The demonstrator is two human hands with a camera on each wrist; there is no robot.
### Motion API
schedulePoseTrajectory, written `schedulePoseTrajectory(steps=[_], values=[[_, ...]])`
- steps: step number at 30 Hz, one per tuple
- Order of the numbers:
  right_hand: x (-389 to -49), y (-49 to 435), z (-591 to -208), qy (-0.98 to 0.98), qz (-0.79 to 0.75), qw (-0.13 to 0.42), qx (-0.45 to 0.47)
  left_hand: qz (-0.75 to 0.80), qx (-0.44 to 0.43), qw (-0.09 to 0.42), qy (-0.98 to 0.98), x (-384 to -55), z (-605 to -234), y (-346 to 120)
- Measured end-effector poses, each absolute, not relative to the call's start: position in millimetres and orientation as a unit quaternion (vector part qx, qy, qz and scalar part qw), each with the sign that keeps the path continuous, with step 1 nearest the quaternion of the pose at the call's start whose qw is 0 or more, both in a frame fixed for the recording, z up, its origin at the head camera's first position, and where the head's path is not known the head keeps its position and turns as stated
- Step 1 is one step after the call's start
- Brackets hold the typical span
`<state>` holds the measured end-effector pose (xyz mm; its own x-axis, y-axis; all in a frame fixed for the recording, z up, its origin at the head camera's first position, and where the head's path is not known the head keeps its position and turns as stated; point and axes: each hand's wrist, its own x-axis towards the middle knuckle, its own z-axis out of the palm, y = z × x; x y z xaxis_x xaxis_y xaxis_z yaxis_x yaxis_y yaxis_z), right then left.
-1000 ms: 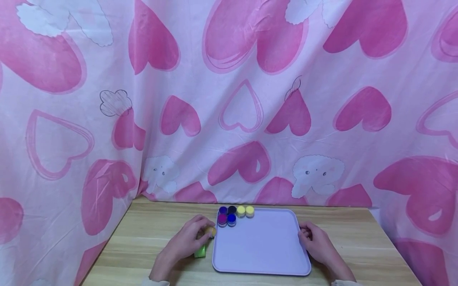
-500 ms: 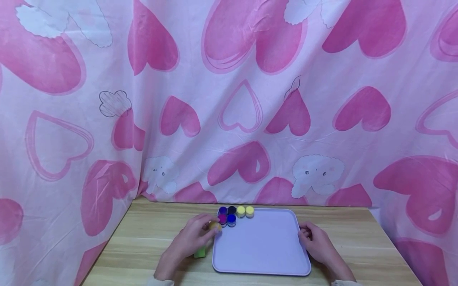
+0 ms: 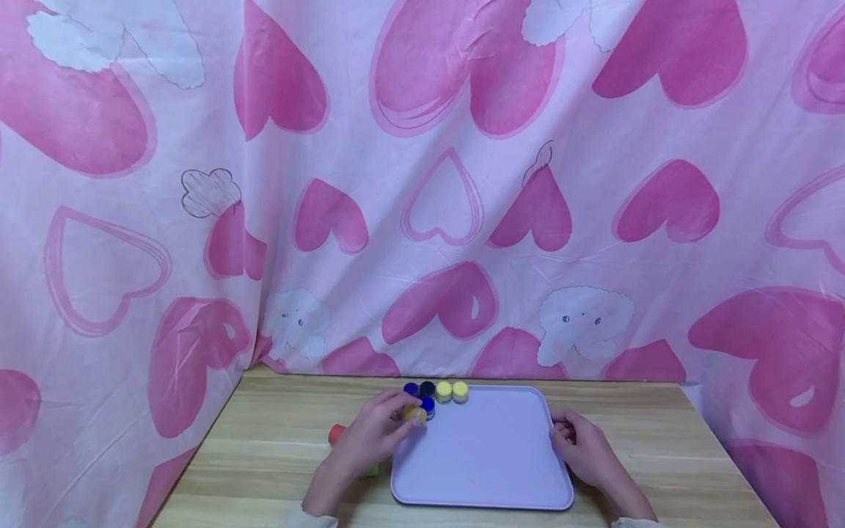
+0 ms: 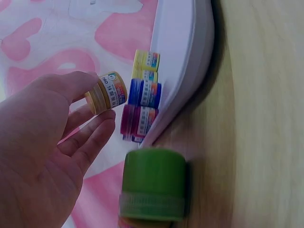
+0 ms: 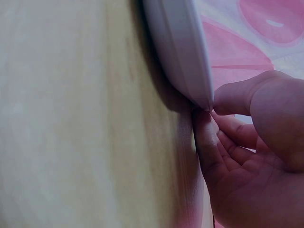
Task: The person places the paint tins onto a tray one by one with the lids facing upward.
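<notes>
My left hand (image 3: pixel 371 434) pinches a small ochre paint jar (image 4: pixel 108 92) between thumb and fingers, raised over the upper left part of the lilac tray (image 3: pixel 488 462). On the tray's far left corner stand a dark purple jar (image 3: pixel 411 389), a black-lidded jar (image 3: pixel 428 389), two yellow jars (image 3: pixel 452 391) and a blue jar (image 3: pixel 428 405). A magenta jar (image 4: pixel 137 120) shows in the left wrist view; in the head view the left hand hides it. At the tray's right edge, my right hand (image 3: pixel 586 445) grips the rim with thumb and fingers.
A green jar (image 4: pixel 153 180) stands on the wooden table (image 3: pixel 277 455) left of the tray, partly behind the left hand in the head view. An orange-red jar (image 3: pixel 336 433) lies beyond that wrist. A pink heart-patterned curtain (image 3: pixel 449 183) hangs behind the table.
My left hand has carried the ochre jar rightward from beside the tray to over it, now covering the magenta jar. The orange-red jar has come into sight. My right hand has stayed put.
</notes>
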<state>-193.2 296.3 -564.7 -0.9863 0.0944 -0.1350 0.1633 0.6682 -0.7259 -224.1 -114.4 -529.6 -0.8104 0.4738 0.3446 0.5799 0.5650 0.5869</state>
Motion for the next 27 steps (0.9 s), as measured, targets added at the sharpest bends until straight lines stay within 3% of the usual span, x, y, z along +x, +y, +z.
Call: schedulePoseTrajectory(steps=[16,27], values=[[-190.4,294.6,-561.9,0.915,-0.398,0.032,0.065,-0.381,-0.316,0.125,-0.860,-232.3,-532.9,-90.9],[-191.7,295.5,-562.9,0.913,-0.400,0.036,0.068,-0.374,-0.291,0.121,-0.872,-235.4,-531.0,-79.7]])
